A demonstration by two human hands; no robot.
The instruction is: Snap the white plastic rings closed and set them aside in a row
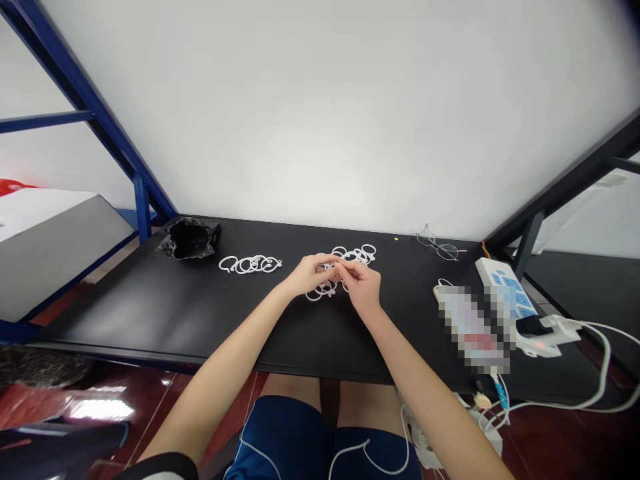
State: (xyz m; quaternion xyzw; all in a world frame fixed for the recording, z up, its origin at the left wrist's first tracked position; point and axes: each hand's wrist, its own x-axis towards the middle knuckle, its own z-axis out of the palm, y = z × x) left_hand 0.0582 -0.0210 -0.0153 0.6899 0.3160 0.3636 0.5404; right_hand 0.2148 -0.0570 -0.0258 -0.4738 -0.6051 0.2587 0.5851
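Observation:
My left hand (313,275) and my right hand (364,285) meet fingertip to fingertip above the black table. Both are closed in a pinch on a white ring, of which only a small piece shows between the fingers. Behind and beneath the hands lie more thin white plastic rings with small knobbed ends; one group (367,252) spreads to the upper right, another (315,294) pokes out below my left hand. To the left, a separate row of several overlapping white rings (253,265) rests on the table.
A crumpled open black plastic bag (176,241) stands at the back left of the table (220,313). Glasses (445,251) lie at the back right. Nearer are a phone (467,327), a power strip (505,287) and white cables (603,373). A wall rises behind.

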